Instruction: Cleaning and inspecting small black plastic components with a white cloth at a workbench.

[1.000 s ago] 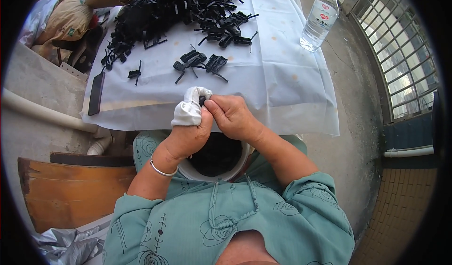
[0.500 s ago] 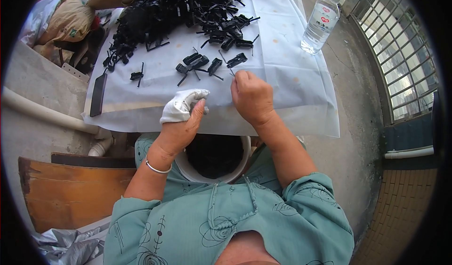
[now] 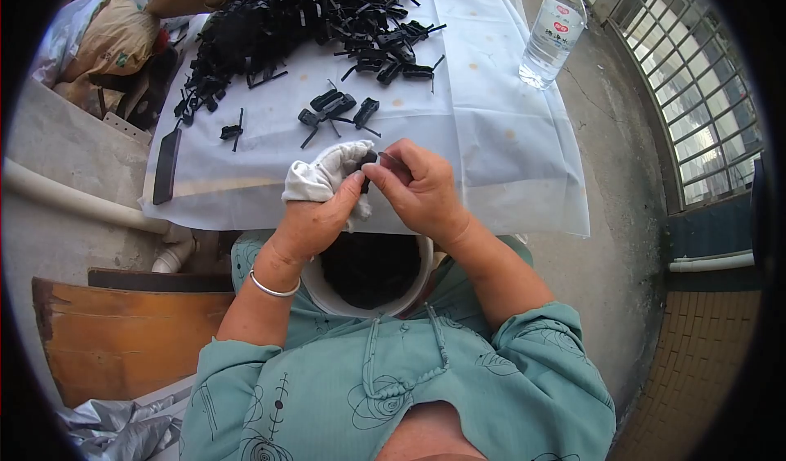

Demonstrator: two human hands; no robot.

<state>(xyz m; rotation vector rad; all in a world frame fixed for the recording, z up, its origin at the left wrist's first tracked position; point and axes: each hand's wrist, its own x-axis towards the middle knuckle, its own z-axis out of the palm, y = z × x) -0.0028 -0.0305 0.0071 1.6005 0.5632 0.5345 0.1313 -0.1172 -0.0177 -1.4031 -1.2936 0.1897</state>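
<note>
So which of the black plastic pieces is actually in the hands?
The small black piece pinched between the left hand and right hand, beside the white cloth; the others lie on the table.

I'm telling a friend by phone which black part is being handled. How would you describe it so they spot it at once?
Start at the table's white cloth with its black heap at the far end. At the near edge, above a white bucket, the left hand, holding a white rag, meets the right hand. The small black part is pinched between them, the only one off the cloth.
</note>
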